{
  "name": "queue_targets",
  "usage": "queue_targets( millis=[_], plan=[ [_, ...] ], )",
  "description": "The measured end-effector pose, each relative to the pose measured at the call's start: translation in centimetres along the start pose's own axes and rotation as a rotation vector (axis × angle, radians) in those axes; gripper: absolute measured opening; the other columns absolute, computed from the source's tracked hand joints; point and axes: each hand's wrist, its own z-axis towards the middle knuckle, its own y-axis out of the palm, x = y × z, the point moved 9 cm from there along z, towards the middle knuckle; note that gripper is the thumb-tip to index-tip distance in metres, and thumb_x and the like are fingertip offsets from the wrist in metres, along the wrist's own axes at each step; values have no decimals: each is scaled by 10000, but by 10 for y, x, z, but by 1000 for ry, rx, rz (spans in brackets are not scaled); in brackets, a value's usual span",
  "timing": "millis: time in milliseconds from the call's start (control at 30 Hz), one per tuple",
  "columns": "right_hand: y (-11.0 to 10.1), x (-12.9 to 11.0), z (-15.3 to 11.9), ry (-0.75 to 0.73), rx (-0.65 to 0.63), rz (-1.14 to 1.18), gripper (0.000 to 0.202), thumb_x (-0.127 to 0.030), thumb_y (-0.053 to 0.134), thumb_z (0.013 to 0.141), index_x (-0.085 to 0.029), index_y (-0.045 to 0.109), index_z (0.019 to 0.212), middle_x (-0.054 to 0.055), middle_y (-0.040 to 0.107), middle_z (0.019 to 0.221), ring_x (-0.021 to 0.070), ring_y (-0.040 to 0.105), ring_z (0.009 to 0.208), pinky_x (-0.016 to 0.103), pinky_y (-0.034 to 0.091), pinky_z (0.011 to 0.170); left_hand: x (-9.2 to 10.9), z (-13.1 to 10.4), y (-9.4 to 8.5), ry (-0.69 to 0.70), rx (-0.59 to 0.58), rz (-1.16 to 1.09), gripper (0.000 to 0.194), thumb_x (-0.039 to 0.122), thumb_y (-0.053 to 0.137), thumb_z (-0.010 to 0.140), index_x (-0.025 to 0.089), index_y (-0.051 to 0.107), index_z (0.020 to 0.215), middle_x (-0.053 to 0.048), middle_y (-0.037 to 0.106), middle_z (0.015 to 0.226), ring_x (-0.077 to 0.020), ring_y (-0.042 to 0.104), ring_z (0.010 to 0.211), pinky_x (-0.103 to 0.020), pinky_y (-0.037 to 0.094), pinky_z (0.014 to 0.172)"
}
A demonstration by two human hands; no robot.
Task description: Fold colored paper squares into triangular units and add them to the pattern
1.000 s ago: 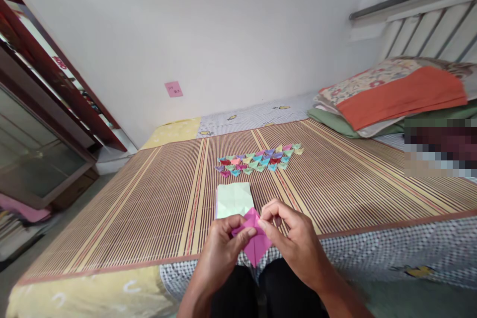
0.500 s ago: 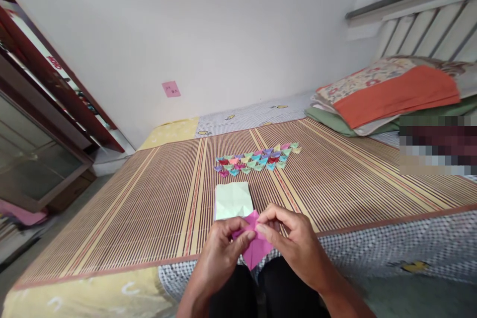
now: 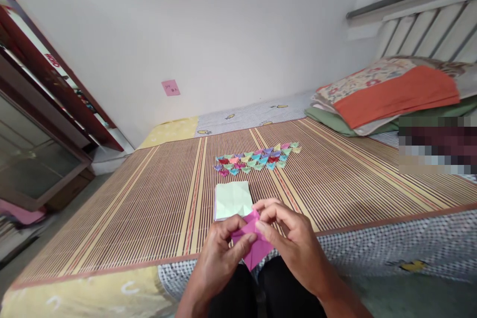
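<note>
A pink sheet of origami paper [image 3: 257, 252], creased and partly folded, is held above my knees, one corner pointing down. My left hand [image 3: 223, 248] pinches its left side between thumb and fingers. On the upper right edge, my right hand [image 3: 290, 238] grips the paper with thumb and fingertips. Just beyond the hands lies a stack of square paper [image 3: 233, 198], its top sheet pale green and creased. Further off, several small folded paper pieces [image 3: 257, 159] in many colours are set out in rows.
A striped bamboo mat [image 3: 149, 208] covers the bed, over a checked and yellow sheet [image 3: 93, 285]. Folded bedding [image 3: 395, 97] is piled at the right near a radiator [image 3: 428, 30]. A pink note [image 3: 170, 88] is stuck to the white wall. A glazed door [image 3: 33, 144] stands at the left.
My right fingers have shifted slightly upward at the paper's top corner and spread a little. The left hand keeps its pinch, and the other things stay in place.
</note>
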Motion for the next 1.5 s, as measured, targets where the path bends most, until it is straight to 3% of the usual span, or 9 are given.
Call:
queue_targets(
  millis=[100, 167, 467, 933, 1267, 1500],
  plan=[
    [4, -6, -2, 4, -24, 30, 177, -246, 611, 972, -217, 612, 798, 19, 678, 900, 175, 660, 830, 286, 504, 745, 1, -1, -1, 12, 11, -11, 354, 424, 663, 960, 184, 559, 722, 28, 539, 630, -113, 453, 590, -229, 341, 571],
    [5, -9, -2, -10, -17, 22, 179, -247, 604, 981, -215, 616, 805, 6, 673, 837, 169, 660, 794, 277, 501, 722, 2, -2, -2, 24, 18, -17, 352, 420, 656, 966, 184, 559, 724, 24, 557, 634, -113, 470, 593, -225, 351, 574],
    [2, -8, -2, -47, 77, -79, 189, -253, 601, 973, -212, 622, 790, 8, 699, 781, 178, 687, 766, 268, 521, 692, -10, 0, -2, -47, 112, -221, 329, 411, 742, 902, 184, 563, 742, 33, 548, 600, -101, 446, 548, -210, 356, 529],
    [-5, -13, -2, -97, 149, -148, 204, -222, 606, 942, -214, 612, 738, -4, 703, 718, 167, 706, 720, 238, 534, 654, -16, -2, 1, -47, 205, -309, 362, 384, 792, 862, 186, 524, 718, 48, 496, 619, -83, 382, 551, -192, 337, 519],
    [-4, -12, -2, -97, 148, -151, 209, -230, 591, 962, -213, 600, 754, -2, 686, 724, 161, 690, 715, 241, 531, 661, -18, -3, 3, -71, 204, -376, 358, 384, 798, 868, 190, 517, 762, 39, 524, 656, -78, 428, 563, -183, 370, 525],
    [-3, -8, -1, -75, 152, -111, 199, -213, 599, 943, -214, 587, 745, -2, 670, 719, 159, 661, 687, 255, 525, 645, -15, -3, 11, -104, 138, -527, 368, 382, 801, 875, 229, 477, 959, 65, 585, 627, -57, 459, 471, -150, 340, 463]
  ],
)
